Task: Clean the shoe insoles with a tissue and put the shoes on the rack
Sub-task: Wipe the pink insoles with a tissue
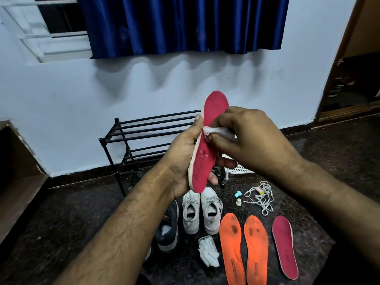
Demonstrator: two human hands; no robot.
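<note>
The red insole (207, 140) stands upright at frame centre, gripped by the left hand (183, 161). The right hand (246, 136) pinches a white tissue (216, 131) against it. White shoes (201, 210) sit on the floor at six o'clock; the black rack (144, 136) stands at nine.
</note>
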